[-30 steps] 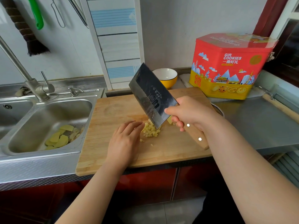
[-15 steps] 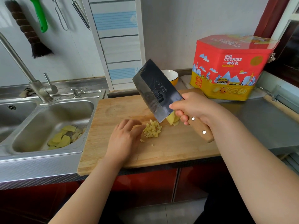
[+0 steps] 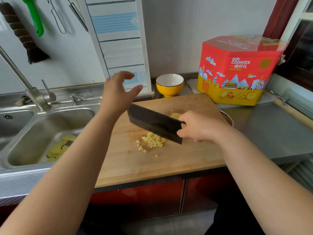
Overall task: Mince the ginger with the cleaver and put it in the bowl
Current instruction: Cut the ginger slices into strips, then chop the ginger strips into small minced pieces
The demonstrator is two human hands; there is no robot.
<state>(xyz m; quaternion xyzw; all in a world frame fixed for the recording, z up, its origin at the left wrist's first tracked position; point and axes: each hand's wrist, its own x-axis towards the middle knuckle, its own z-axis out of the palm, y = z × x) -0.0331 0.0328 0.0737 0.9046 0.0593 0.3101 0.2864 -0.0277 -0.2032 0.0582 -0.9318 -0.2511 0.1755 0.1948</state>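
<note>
A small heap of diced ginger [image 3: 153,140] lies on the wooden cutting board [image 3: 166,160]. My right hand [image 3: 197,127] grips the dark cleaver [image 3: 153,122], whose blade lies nearly level just above and behind the heap. An uncut piece of ginger [image 3: 175,115] shows behind the blade. My left hand [image 3: 118,94] is raised above the board's far left corner, fingers spread, holding nothing. The yellow bowl [image 3: 169,85] with a white inside stands empty beyond the board's far edge.
A steel sink [image 3: 42,133] at the left holds ginger peelings [image 3: 59,147]; its tap [image 3: 33,95] rises behind. A red and yellow cookie tin [image 3: 237,70] stands at the back right. A steel counter [image 3: 271,131] extends right. A brush and utensils hang on the wall.
My left hand has lifted off the board and moved up and away from the ginger, fingers opening. The cleaver has swung from steeply tilted to nearly level over the heap.
</note>
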